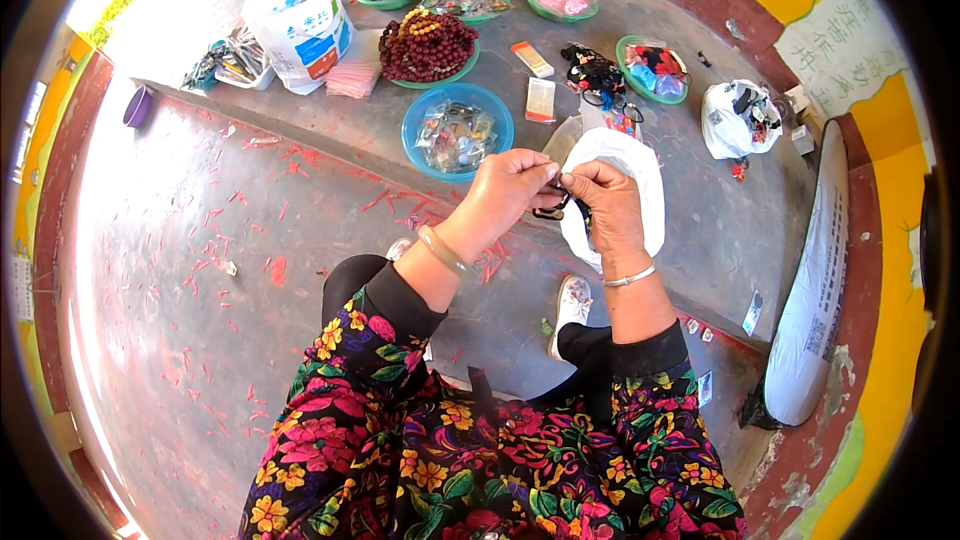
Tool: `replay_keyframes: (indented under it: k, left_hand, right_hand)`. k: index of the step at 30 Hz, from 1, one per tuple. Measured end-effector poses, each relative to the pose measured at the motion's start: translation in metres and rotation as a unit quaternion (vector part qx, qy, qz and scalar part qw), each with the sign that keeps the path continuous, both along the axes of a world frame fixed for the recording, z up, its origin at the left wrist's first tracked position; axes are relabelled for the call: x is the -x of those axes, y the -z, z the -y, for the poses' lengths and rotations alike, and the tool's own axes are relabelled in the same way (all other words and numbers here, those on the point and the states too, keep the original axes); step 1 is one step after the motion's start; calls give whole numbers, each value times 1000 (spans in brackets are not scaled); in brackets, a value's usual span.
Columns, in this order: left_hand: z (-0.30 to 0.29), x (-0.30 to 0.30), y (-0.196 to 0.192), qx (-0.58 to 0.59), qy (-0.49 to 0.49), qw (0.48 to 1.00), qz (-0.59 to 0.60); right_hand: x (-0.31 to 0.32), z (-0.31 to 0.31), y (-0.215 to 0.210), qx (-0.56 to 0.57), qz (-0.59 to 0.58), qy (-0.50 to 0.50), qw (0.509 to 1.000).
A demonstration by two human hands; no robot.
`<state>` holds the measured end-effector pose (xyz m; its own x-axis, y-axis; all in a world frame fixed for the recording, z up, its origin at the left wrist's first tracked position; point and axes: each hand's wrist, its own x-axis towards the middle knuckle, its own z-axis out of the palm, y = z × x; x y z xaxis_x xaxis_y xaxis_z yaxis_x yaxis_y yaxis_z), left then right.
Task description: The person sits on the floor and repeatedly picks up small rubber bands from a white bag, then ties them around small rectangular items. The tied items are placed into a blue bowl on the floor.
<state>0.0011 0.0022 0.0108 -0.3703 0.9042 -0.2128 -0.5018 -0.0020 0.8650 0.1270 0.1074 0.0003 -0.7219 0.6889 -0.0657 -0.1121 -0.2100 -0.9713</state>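
Both of my hands meet in front of me with fingertips pinched together. My left hand (pixel 505 186) and my right hand (pixel 612 210) grip a thin black cord (pixel 550 211), whose loops hang below the fingers. Whether a small piece is fixed to it is hidden by my fingertips. Just behind and under my right hand lies an open white plastic bag (pixel 643 172). Beyond my left hand stands a blue plastic basin (pixel 411 130) holding clear packets of small items (pixel 458 135).
A raised grey ledge (pixel 330 135) holds a green tray of dark red bead strings (pixel 428 45), a white bag (pixel 298 25), a pile of black cords (pixel 592 73) and a green basin (pixel 683 92). At right are a stuffed white bag (pixel 740 120) and a long wrapped roll (pixel 812 310). Red scraps litter the floor.
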Motion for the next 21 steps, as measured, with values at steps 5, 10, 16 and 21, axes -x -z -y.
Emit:
replay_keyframes:
  k: [5,10,16,21]
  left_hand:
    - [3,3,0,-30,15,999,29]
    - [4,5,-3,-26,9,999,16]
    - [3,5,-5,-24,9,1000,4]
    - [3,5,-7,8,48,998,-30]
  right_hand:
    - [-3,-2,-6,-25,10,-3,1000]
    - [-3,-1,-16,-17,30,-8,999]
    - [-5,-2,-13,-51,33,11,998]
    - [-5,0,-11,-111,47,-15,993]
